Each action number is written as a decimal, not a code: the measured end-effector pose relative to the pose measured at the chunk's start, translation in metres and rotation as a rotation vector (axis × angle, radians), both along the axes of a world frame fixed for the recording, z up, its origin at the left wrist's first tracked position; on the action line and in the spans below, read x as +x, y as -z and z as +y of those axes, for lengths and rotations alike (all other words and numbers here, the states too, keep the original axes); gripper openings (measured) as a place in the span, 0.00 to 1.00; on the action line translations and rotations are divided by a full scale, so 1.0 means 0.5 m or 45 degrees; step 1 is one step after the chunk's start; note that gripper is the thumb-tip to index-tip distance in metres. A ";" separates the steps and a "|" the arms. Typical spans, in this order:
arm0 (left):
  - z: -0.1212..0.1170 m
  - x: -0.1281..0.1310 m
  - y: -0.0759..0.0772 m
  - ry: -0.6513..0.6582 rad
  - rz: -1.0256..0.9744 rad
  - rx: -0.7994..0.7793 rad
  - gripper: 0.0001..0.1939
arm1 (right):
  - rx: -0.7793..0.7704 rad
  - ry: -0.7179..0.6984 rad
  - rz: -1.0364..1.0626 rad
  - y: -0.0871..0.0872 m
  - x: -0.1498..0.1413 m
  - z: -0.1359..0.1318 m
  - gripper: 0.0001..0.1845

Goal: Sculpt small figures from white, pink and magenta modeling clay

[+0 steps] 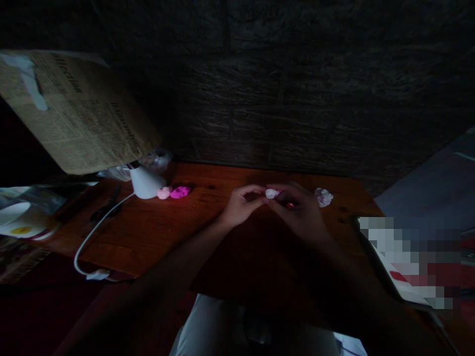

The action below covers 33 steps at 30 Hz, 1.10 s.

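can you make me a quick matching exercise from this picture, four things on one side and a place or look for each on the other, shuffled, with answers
1. lamp shade
2. magenta lump
3. small round white piece
4. frilly white piece

A. held by left hand and right hand
B. on table, right of both hands
C. newspaper-like print
D. beside paler pink lump

Pairs: 1-C, 2-D, 3-A, 4-B

Grained wood is seen in the tabletop [148, 222], rough stone-like relief on the wall [237, 99]; the lampshade [92, 113] is covered in matt newsprint, the lamp base [144, 183] smoothly finished, the wrap [161, 158] made of glossy plastic.
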State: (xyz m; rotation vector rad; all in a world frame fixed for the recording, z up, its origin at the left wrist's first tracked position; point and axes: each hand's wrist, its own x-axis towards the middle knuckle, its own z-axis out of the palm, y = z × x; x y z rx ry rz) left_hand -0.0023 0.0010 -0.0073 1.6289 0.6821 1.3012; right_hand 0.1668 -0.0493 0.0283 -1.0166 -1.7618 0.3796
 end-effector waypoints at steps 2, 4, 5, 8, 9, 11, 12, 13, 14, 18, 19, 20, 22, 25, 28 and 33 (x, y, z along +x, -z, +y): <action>0.002 0.001 0.001 0.008 -0.001 0.000 0.11 | 0.023 0.002 -0.006 -0.002 -0.001 -0.002 0.10; 0.003 0.001 0.002 0.016 -0.015 0.007 0.11 | 0.041 0.008 -0.020 -0.003 -0.001 -0.003 0.09; 0.004 0.001 0.003 0.019 -0.022 0.010 0.11 | 0.045 0.014 -0.027 -0.003 -0.001 -0.003 0.08; 0.004 0.001 0.003 0.024 -0.019 0.004 0.12 | 0.039 0.037 -0.034 -0.003 -0.001 -0.003 0.08; 0.004 0.001 0.003 0.023 -0.015 0.001 0.12 | 0.036 0.041 -0.034 -0.003 0.000 -0.003 0.09; 0.003 0.001 0.002 0.021 -0.008 -0.002 0.12 | 0.031 0.049 -0.035 -0.004 0.001 -0.003 0.10; 0.003 0.001 0.002 0.020 -0.002 -0.005 0.12 | 0.028 0.052 -0.035 -0.005 0.001 -0.003 0.10; 0.003 0.001 0.001 0.020 0.004 -0.010 0.12 | 0.020 0.057 -0.034 -0.005 0.001 -0.003 0.11; 0.002 0.001 0.000 0.022 0.013 -0.018 0.12 | 0.010 0.063 -0.032 -0.005 0.001 -0.004 0.11; 0.002 0.001 -0.003 0.013 0.062 -0.049 0.13 | -0.040 0.080 0.007 -0.003 -0.003 -0.005 0.14; 0.002 0.002 -0.002 0.011 0.074 -0.056 0.13 | -0.057 0.084 0.034 -0.004 -0.002 -0.005 0.14; 0.002 0.003 -0.001 0.013 0.082 -0.062 0.13 | -0.076 0.093 0.065 -0.006 0.000 -0.003 0.15; 0.001 0.006 0.003 0.019 0.095 -0.066 0.13 | -0.119 0.138 0.159 -0.014 0.014 0.003 0.16; -0.004 0.010 0.010 0.020 0.177 -0.028 0.16 | -0.160 0.272 0.361 -0.035 0.063 0.021 0.18; -0.013 0.016 0.009 -0.040 0.324 0.115 0.21 | -0.150 0.467 0.542 -0.053 0.131 0.040 0.16; -0.021 0.066 -0.027 -0.208 0.664 0.348 0.33 | -0.127 0.619 0.834 -0.054 0.206 0.062 0.18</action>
